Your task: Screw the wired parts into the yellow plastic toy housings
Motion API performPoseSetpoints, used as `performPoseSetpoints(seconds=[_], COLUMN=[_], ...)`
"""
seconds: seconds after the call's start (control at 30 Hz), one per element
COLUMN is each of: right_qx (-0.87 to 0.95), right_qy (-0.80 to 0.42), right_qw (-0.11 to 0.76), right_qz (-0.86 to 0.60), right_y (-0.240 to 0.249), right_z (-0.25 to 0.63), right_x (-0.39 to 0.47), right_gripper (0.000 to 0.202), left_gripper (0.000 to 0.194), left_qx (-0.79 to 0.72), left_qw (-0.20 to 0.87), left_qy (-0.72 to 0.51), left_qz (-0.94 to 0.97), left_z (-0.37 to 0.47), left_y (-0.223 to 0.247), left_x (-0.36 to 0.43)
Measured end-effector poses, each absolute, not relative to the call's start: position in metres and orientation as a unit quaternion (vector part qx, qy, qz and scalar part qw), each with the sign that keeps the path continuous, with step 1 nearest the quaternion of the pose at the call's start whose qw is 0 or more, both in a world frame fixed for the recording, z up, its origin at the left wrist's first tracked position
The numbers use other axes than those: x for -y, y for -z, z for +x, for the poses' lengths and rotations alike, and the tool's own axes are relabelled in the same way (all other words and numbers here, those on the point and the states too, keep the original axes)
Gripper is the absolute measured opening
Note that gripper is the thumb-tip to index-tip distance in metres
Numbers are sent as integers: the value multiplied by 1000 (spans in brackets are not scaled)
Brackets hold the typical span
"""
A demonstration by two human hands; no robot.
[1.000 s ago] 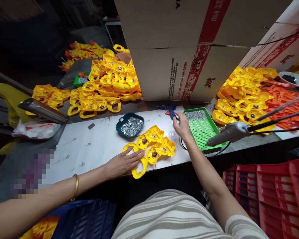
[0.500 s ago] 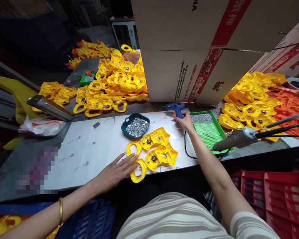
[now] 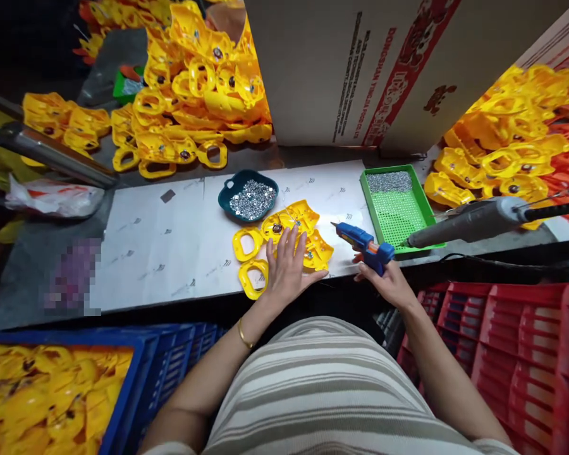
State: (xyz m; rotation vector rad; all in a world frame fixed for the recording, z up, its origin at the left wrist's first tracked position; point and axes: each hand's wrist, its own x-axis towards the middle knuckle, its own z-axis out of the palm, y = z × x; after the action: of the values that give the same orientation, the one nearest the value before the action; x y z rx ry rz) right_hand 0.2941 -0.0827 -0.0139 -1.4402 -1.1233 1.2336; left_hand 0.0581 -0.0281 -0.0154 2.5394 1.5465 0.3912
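Note:
Two yellow plastic shells with ring handles lie side by side on the white sheet. My left hand [image 3: 288, 268] rests with spread fingers over the nearer shell [image 3: 317, 250] and hides its middle. The farther shell [image 3: 301, 216] shows a round metal part inside. My right hand [image 3: 387, 281] is wrapped round the handle of a blue glue gun [image 3: 360, 238], whose nozzle points left toward the shells. Just behind the shells sits a dark teal bowl [image 3: 225, 201] of small metal pieces.
A green tray [image 3: 398, 218] of small screws stands right, with a grey electric screwdriver [image 3: 474, 221] over it. Piles of yellow shells flank a tall cardboard box [image 3: 322, 82]. Blue crates [image 3: 140, 373] are at lower left, red crates [image 3: 516, 335] at lower right.
My right hand has lifted the blue glue gun from beside the box and brought it nearer, its nozzle now leftward. My left hand has moved right, from the ring handles onto the nearer shell.

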Motion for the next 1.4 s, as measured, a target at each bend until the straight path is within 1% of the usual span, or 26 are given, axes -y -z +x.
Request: performPoseSetpoints(seconds=[0.1,0.27,0.4,0.57,0.7,1.03,1.2,1.4], right_qx=[435,413,387,378,391,444,451,465], right_qy=[-552,-603,-623,-618,-620,-595,-591,-576], right_qw=[435,406,392,392,373,280,253,233], right_qz=[-563,-549,-556,-568,-570,-608,-619,-631], right_y=[14,9,7,6,7,-3,-5,-3], right_z=[294,295,296,295,297,304,307,310], right_x=[100,110,110,108,107,106,105,104], right_gripper=[42,43,44,45,45,50,52,49], left_gripper=[99,95,92,93,95,96,97,96], left_qx=[-517,-503,-496,-494,-496,-486,-481,-480], left_qw=[90,134,145,148,148,140,135,138], left_qy=[-112,-83,-81,-68,-61,-61,-55,-46], left_qz=[844,850,852,854,853,860,864,865], left_z=[73,77,76,75,75,75,75,76], left_y=[16,14,15,18,19,17,16,15], left_x=[19,12,12,12,11,12,12,11])
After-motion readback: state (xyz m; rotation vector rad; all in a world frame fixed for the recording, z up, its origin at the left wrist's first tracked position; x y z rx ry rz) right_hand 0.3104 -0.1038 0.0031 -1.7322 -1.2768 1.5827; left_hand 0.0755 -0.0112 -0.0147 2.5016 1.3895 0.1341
